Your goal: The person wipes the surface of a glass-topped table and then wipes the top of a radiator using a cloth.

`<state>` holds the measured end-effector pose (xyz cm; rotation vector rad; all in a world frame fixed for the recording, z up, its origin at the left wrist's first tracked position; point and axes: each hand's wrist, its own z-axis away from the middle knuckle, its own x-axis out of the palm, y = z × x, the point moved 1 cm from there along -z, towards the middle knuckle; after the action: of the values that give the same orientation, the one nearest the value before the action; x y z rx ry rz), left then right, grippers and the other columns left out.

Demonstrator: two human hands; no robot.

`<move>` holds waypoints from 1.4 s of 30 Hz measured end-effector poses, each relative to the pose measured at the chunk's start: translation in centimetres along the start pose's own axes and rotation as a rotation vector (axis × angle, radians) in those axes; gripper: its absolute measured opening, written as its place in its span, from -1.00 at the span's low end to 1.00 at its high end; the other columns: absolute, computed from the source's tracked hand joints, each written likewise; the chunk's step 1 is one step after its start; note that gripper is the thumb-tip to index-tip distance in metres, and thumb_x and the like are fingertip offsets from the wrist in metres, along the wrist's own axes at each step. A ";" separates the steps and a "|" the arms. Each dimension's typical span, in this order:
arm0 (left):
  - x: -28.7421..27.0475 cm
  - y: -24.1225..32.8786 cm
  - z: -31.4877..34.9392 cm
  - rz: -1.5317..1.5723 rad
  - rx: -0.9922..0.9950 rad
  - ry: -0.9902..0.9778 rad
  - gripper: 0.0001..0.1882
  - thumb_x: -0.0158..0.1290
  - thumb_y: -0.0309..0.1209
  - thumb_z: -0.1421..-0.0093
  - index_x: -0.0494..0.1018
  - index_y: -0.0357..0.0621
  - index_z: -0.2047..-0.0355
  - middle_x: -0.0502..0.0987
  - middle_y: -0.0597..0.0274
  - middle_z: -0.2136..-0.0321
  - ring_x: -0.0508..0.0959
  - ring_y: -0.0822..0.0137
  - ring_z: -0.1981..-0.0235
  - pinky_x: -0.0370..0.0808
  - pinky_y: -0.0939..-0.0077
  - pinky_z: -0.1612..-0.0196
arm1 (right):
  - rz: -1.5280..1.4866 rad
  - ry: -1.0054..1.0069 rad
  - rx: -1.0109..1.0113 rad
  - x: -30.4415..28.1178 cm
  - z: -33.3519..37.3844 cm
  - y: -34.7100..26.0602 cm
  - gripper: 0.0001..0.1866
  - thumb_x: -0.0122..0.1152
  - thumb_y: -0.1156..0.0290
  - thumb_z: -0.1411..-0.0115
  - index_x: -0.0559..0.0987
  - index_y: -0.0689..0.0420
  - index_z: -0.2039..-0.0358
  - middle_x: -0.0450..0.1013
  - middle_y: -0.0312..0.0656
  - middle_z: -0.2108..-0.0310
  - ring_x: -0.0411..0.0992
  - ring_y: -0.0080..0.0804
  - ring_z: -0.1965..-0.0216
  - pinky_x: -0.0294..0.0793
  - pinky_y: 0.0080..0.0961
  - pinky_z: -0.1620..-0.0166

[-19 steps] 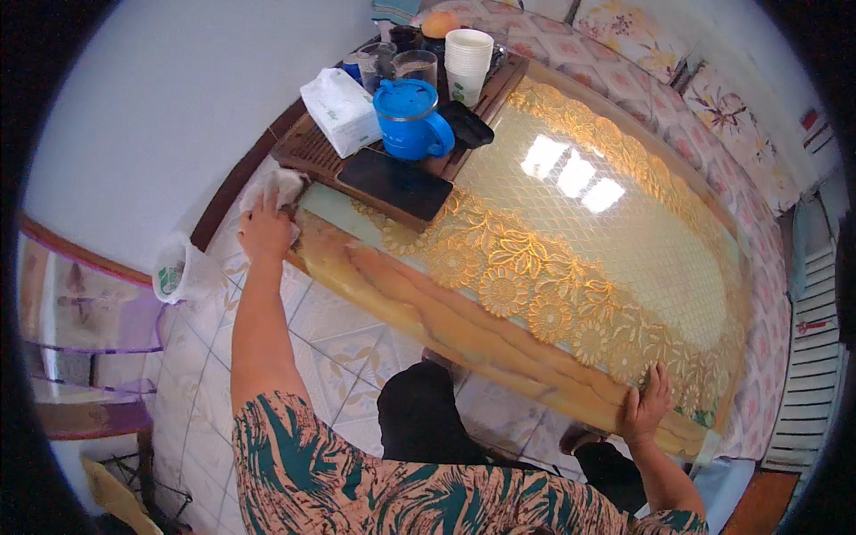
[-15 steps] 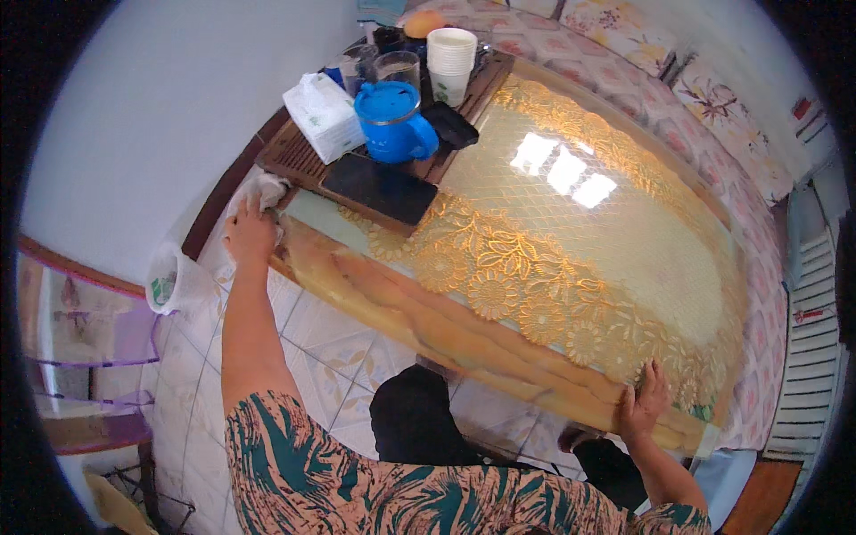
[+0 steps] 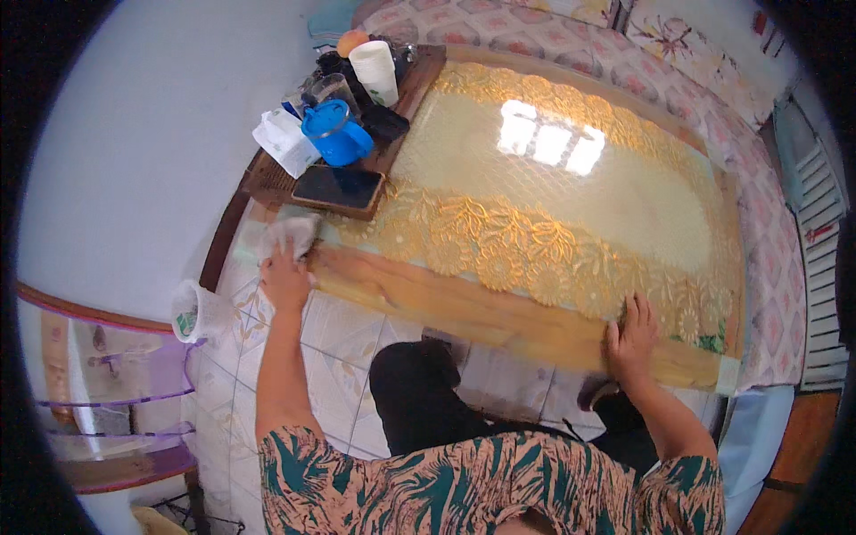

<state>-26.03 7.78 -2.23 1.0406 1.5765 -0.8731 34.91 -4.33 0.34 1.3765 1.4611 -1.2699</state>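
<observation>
My left hand [image 3: 285, 280] presses a crumpled white cloth [image 3: 291, 234] onto the near left end of the table, just below a slatted wooden tea tray [image 3: 266, 180]. Fingers of that hand lie over the cloth; their exact grip is slightly blurred. Flat on the table's near edge at the right rests my right hand [image 3: 634, 343], fingers stretched out and holding nothing. Between the hands runs the table's yellow-brown marbled border [image 3: 464, 308]. A gold floral lace tablecloth [image 3: 535, 241] covers the top under a glossy clear layer.
On the tray stand a blue lidded mug [image 3: 335, 135], a white tissue pack [image 3: 283, 143], stacked paper cups [image 3: 374, 73] and a dark phone-like slab [image 3: 337, 187]. A white bin [image 3: 198, 312] sits at floor level left. A patterned sofa [image 3: 571, 58] borders the far side.
My left hand has moved the cloth rightward along the near edge, from beside the tray's corner to below it. The whole view has shifted; my right hand stays on the near border.
</observation>
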 end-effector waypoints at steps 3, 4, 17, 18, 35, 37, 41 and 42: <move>-1.7 5.3 4.5 0.059 0.080 -0.042 -0.37 0.01 -0.19 -0.13 0.17 0.36 -0.25 0.14 0.40 -0.28 0.26 0.05 -0.13 0.28 -0.09 -0.05 | 0.020 0.005 0.029 0.2 0.4 0.1 -0.38 0.06 0.23 -0.12 0.26 0.15 -0.18 0.14 -0.04 -0.24 0.05 -0.02 -0.26 -0.02 -0.04 -0.23; -2.8 7.4 6.0 0.068 0.154 -0.033 -0.37 0.04 -0.21 -0.10 0.22 0.30 -0.23 0.18 0.34 -0.26 0.28 0.04 -0.10 0.29 -0.06 -0.04 | 0.018 0.016 0.027 0.3 0.3 0.3 -0.39 0.08 0.21 -0.12 0.27 0.13 -0.18 0.14 -0.08 -0.24 0.05 -0.05 -0.27 -0.04 -0.05 -0.24; -9.0 31.0 25.0 0.582 0.845 0.047 -0.36 0.10 -0.30 0.08 0.37 0.20 -0.12 0.29 0.28 -0.19 0.36 0.08 -0.03 0.31 0.06 -0.04 | -0.206 0.022 -0.058 2.2 0.7 3.3 -0.35 0.16 0.18 -0.11 0.26 0.10 -0.20 0.12 -0.03 -0.26 0.04 0.02 -0.27 -0.01 -0.03 -0.24; -9.6 31.5 25.1 0.589 0.858 0.034 -0.36 0.08 -0.31 0.07 0.36 0.19 -0.13 0.30 0.28 -0.19 0.36 0.07 -0.04 0.32 0.07 -0.05 | -0.203 0.030 -0.079 2.2 0.8 4.1 -0.34 0.16 0.18 -0.11 0.25 0.10 -0.20 0.12 -0.02 -0.26 0.05 0.02 -0.27 0.00 -0.03 -0.23; -5.5 28.2 6.1 0.185 0.077 -0.042 -0.43 -0.02 -0.03 -0.13 0.31 0.26 -0.18 0.12 0.31 -0.30 0.15 0.03 -0.21 0.14 -0.02 -0.16 | 0.070 0.044 0.089 -1.7 2.9 8.1 -0.32 0.13 0.11 -0.11 0.25 0.15 -0.19 0.12 -0.06 -0.26 0.03 -0.06 -0.28 0.01 -0.06 -0.21; -5.7 30.6 6.4 0.200 0.114 -0.032 -0.42 0.00 -0.04 -0.12 0.32 0.23 -0.18 0.14 0.29 -0.29 0.17 0.03 -0.21 0.15 -0.02 -0.16 | 0.042 0.046 0.094 -1.8 2.9 8.3 -0.32 0.13 0.11 -0.11 0.24 0.15 -0.19 0.11 -0.07 -0.26 0.02 -0.06 -0.29 -0.02 -0.05 -0.22; -5.5 39.2 11.7 0.331 0.566 0.132 -0.44 0.07 -0.06 -0.09 0.39 0.07 -0.10 0.30 0.11 -0.18 0.36 -0.02 -0.06 0.24 0.08 -0.15 | -0.003 0.027 0.107 -1.3 2.7 8.0 -0.32 0.14 0.12 -0.10 0.24 0.15 -0.19 0.09 -0.06 -0.27 -0.01 -0.05 -0.30 -0.05 -0.04 -0.24; -7.0 42.0 13.7 0.429 0.756 0.062 -0.40 0.07 -0.05 -0.09 0.36 0.04 -0.13 0.29 0.10 -0.19 0.34 -0.03 -0.10 0.24 0.06 -0.15 | -0.003 0.024 0.116 -1.5 2.8 8.4 -0.32 0.14 0.12 -0.10 0.24 0.15 -0.19 0.09 -0.06 -0.27 -0.01 -0.05 -0.30 -0.05 -0.03 -0.24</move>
<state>18.65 9.27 -0.10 1.8674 0.9960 -1.1605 43.05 -7.99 -0.23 1.4701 1.4248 -1.3634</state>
